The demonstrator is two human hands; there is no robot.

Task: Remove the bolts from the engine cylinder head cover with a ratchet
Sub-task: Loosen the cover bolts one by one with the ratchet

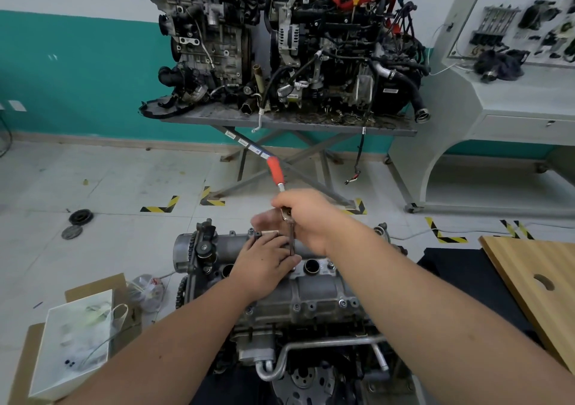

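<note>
Two hands work over the cylinder head cover (314, 289): our right hand (306, 218) grips the ratchet (281, 193) near its head, red handle pointing away; our left hand (264, 267), fingers loosely curled, rests on the cover just below it. Left of our left hand, a white box (59, 364) holds a plastic bag (96, 320).

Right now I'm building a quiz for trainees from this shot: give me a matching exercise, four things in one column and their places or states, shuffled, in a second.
Column one:
1. ratchet
2. left hand
3. wooden board
4. white box

Column two:
A. lies on the floor at the near left
B. gripped near its head by the right hand, red handle pointing away
C. rests on the cylinder head cover
D. lies at the right edge, with an oval hole

Pairs: 1-B, 2-C, 3-D, 4-A
</note>
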